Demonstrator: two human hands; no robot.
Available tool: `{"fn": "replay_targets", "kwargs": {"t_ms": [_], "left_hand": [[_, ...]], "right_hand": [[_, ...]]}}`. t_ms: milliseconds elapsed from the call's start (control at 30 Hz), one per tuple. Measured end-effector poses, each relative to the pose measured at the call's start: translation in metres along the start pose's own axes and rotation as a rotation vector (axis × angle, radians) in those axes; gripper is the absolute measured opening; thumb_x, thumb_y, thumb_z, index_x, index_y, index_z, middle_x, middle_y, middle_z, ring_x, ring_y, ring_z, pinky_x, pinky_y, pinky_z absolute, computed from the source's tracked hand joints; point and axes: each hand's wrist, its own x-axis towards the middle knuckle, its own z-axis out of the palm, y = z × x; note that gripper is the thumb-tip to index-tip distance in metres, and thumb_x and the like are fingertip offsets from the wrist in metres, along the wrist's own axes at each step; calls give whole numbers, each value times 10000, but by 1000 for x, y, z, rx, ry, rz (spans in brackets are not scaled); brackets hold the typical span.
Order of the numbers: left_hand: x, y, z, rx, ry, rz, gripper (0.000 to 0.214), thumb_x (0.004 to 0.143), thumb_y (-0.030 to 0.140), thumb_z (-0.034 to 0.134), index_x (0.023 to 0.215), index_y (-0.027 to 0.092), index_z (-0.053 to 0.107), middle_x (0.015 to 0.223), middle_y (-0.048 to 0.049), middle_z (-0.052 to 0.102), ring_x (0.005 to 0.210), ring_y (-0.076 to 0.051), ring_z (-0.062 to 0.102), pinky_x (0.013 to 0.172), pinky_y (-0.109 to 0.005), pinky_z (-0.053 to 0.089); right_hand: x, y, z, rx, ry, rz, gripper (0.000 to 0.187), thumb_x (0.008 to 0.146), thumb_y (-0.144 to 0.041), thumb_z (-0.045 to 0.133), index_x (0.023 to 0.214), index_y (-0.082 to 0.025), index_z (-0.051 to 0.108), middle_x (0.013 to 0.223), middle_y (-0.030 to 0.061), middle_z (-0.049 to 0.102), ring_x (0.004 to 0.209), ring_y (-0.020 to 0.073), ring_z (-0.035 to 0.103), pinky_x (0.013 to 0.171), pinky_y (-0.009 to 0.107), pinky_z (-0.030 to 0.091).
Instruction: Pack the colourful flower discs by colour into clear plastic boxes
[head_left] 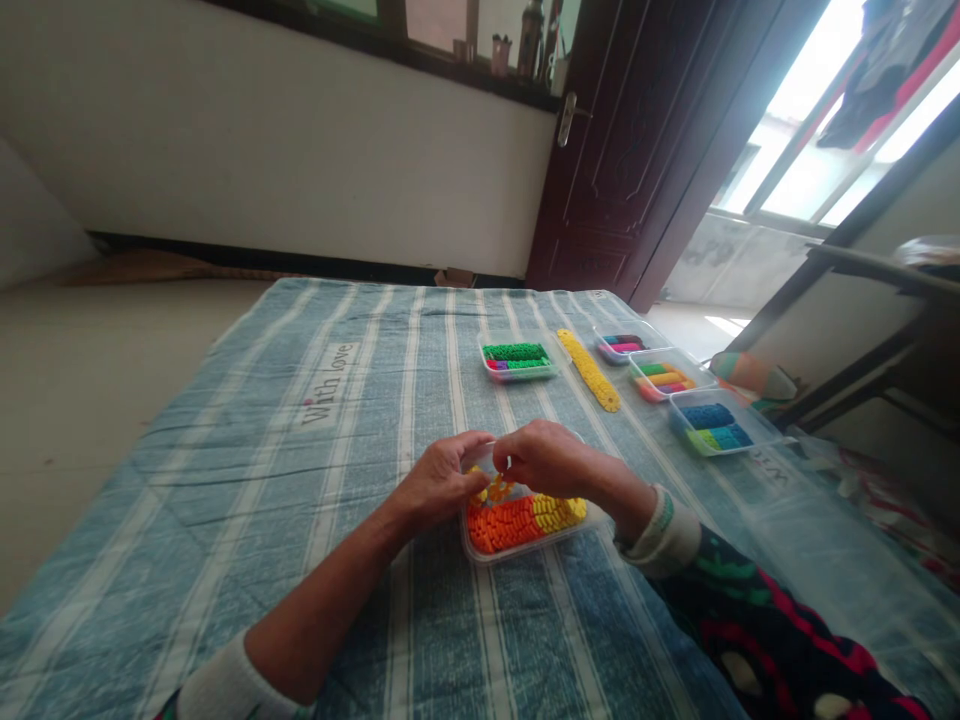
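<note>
Both hands over the near tray, working a small cluster of yellow pieces.

Your left hand (439, 485) has thumb and fingers closed in a pinch on the yellow pieces (499, 488), which sit just above the clear tray (480, 552) at its far-left corner. Your right hand (544, 458) meets them from the other side with its fingertips curled under, so you cannot tell its hold. The tray's long axis runs left to right across your front, and the right end points slightly away from you. The cluster is too small to read its axis. Risk, as judged: a loose pinch drops pieces onto the striped cloth (360, 420), or a wrist nudges the light tray and spills the orange rows.
</note>
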Motion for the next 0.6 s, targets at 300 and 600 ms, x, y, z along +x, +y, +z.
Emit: {"fn": "replay_targets", "kwargs": {"t_ms": [300,600], "left_hand": [[-4,9,-10,-181,-80,-111,523,665,311,694,1160,165,609,1090,-80,709,1107,-289,618,936,-411,484],[-4,15,-8,-219,-90,-143,483,640,250,675,1113,169,628,1065,-65,712,1066,-270,636,929,-397,491]], "right_hand": [[4,-3,8,-52,49,-116,136,845,-126,573,823,-191,691,701,1,650,603,96,507,538,246,252],[-2,-8,20,6,98,-158,203,843,-67,508,904,-181,664,818,21,688,673,113,562,543,265,248]]}}
